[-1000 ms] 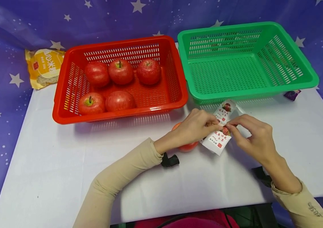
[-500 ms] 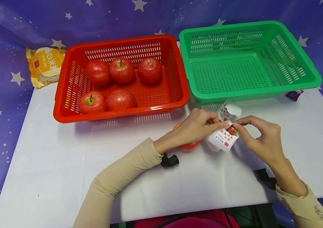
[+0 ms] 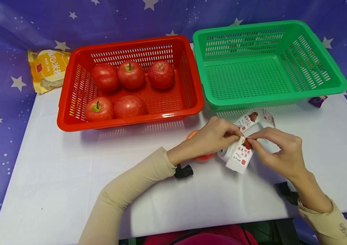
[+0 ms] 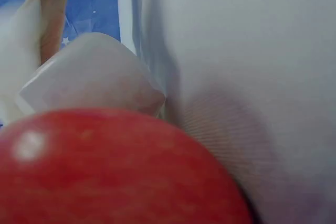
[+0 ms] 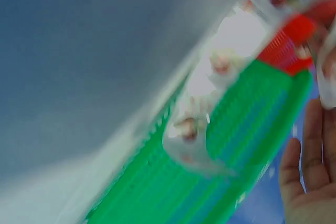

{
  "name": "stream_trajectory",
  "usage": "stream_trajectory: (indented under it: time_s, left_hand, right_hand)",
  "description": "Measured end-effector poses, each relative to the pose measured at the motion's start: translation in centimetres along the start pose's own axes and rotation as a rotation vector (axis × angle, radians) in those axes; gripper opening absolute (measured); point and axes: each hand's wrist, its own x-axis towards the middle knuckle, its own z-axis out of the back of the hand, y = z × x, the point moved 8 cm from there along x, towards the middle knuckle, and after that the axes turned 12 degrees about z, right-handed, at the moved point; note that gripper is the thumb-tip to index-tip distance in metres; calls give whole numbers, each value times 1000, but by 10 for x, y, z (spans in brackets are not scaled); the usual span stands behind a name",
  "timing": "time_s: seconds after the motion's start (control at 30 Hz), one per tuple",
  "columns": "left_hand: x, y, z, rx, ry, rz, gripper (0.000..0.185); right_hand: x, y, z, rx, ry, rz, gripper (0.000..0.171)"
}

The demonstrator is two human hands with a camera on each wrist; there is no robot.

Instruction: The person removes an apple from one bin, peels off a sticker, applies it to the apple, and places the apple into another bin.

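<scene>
From the head view I see both hands meeting over the white table (image 3: 69, 170), in front of the green perforated plastic basket (image 3: 329, 85). My left hand (image 3: 213, 134) pinches the upper edge of a white printed plastic bag with red characters and an apple picture (image 3: 240, 156); thumb and forefinger are closed on it. My right hand (image 3: 278, 151) pinches the same edge from the opposite side, fingertips touching those of the left hand. The bag hangs tilted between the two hands, its lower end close to the table surface; a second flap of the bag (image 3: 254, 117) extends toward the green basket.

A loose red apple (image 3: 202, 157) lies on the table directly under the left hand, mostly hidden by it. The left wrist view shows this apple (image 4: 121, 171) filling the lower frame, with the white bag (image 4: 89, 77) just behind it.

The red perforated plastic basket (image 3: 66, 112) stands beside the green one and holds five red apples (image 3: 130, 75). A yellow snack packet (image 3: 48, 69) lies at the far left table edge. The right wrist view is blurred; I can make out only green mesh and a palm.
</scene>
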Motion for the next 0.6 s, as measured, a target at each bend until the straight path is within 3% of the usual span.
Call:
stream_trajectory:
  time_s: [0.13,0.23,0.4,0.5,0.6]
  left_hand:
    - [2,-2,-1,59,0,20,16]
    - [2,-3,-1,99,-17,14,16]
    - [-5,-11,1,186,-120,-148,15]
    - [-8,-13,2,223,-164,-193,16]
    - [-8,-12,3,213,-165,-188,18]
  right_hand:
    - [1,-2,13,131,-56,-61,16]
    - [1,-2,14,143,-20,-89,5]
    - [-1,-3,7,127,23,-120,17]
    - [1,5,4,77,12,-46,27]
    - [5,23,-1,-51,-3,132,36]
